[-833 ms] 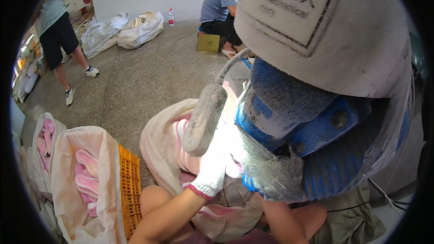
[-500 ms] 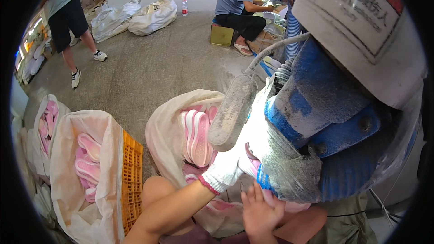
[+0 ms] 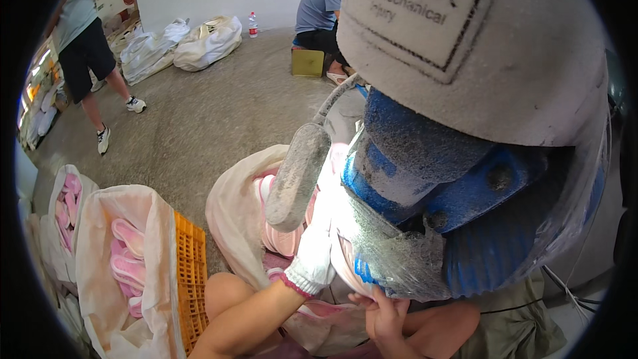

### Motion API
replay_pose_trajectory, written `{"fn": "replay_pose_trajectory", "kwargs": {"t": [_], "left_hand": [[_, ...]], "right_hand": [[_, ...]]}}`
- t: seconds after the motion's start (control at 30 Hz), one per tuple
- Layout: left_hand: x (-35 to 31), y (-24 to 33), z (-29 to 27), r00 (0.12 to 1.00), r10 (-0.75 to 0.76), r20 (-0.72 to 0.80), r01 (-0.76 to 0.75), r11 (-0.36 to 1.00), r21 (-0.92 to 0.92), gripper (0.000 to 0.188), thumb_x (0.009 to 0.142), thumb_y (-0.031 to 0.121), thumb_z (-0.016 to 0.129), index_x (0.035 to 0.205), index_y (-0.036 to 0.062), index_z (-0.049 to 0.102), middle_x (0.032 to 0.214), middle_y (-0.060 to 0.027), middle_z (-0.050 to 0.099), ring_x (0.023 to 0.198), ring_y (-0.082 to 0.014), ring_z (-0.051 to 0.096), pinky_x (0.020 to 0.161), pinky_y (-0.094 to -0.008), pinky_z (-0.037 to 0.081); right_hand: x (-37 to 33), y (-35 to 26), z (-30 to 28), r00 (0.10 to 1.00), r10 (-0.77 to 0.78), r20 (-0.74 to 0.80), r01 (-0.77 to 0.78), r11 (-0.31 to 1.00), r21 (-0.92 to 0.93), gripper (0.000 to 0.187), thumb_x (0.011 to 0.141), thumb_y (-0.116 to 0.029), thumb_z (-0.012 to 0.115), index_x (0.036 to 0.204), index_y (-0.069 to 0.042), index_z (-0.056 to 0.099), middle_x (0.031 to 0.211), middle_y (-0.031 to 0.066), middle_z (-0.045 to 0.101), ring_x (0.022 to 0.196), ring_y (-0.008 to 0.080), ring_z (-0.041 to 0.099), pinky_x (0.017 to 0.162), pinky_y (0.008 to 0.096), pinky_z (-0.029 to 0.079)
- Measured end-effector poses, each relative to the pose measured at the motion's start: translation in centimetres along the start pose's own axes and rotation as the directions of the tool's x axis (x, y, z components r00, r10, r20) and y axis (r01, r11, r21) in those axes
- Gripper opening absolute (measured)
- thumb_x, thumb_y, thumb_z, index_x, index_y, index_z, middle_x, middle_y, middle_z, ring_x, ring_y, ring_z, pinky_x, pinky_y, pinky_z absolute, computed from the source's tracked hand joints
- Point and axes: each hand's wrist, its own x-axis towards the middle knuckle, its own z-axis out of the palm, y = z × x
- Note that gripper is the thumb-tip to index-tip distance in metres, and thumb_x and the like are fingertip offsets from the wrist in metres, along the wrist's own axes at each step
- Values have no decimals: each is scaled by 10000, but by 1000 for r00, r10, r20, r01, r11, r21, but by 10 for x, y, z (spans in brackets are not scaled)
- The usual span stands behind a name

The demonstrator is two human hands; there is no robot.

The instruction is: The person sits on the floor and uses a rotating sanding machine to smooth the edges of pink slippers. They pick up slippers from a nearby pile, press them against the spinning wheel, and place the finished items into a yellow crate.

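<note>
A pale pink and white shoe sole point(image 3: 348, 267) stands close against the blue, dust-covered machine point(image 3: 425, 159), partly lost in bright glare. My left hand point(image 3: 315, 258), in a white knitted glove with a red cuff, is closed on the sole's left side; glare washes out its fingertips. Bare, my right hand point(image 3: 385, 314) pinches the sole's lower end between thumb and fingers. Just above the left hand hangs a dusty grey lamp point(image 3: 298, 178). Behind it, a white sack point(image 3: 229, 193) holds several pink and white soles point(image 3: 282, 238), partly hidden by the lamp.
To the left, an orange crate point(image 3: 189, 272) stands beside a lined sack point(image 3: 159, 226) of pink soles. A smaller sack point(image 3: 56, 242) is farther left. White sacks point(image 3: 209, 43) and a bottle point(image 3: 252, 25) lie by the wall. One person point(image 3: 86, 46) stands; another point(image 3: 318, 13) sits.
My right hand has gone from spread fingers to a pinch on the sole's lower end. The left hand and sole have tilted more upright. The whole view has shifted, bringing the machine leftward.
</note>
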Motion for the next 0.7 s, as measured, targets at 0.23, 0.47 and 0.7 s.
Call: {"fn": "replay_pose_trajectory", "kwargs": {"t": [0.23,0.47,0.7], "left_hand": [[48,5,-10,988,154,25,-155,960,233,417,1046,270,339,1409,70,379,1314,-75,528,1172,-214,523,1008,-337,428],[60,12,-62,966,241,96,-259,927,272,472,1019,324,409,1376,19,446,1354,-85,508,1229,-195,482,1056,-304,365],[9,36,-122,966,244,-89,-141,780,610,426,976,184,499,1350,1,411,1073,-82,631,1037,-169,589,898,-317,495]], "right_hand": [[68,-27,36,987,42,156,-23,992,-120,420,835,-62,680,1228,-16,538,1171,118,599,1055,252,585,872,405,506],[89,-39,57,934,255,250,-35,762,-646,566,783,-73,759,1284,-20,500,1202,103,580,1094,198,549,938,307,441],[88,39,-15,876,286,389,54,743,-667,610,802,-90,745,1326,-14,441,1211,88,545,1055,157,547,906,322,476]]}}
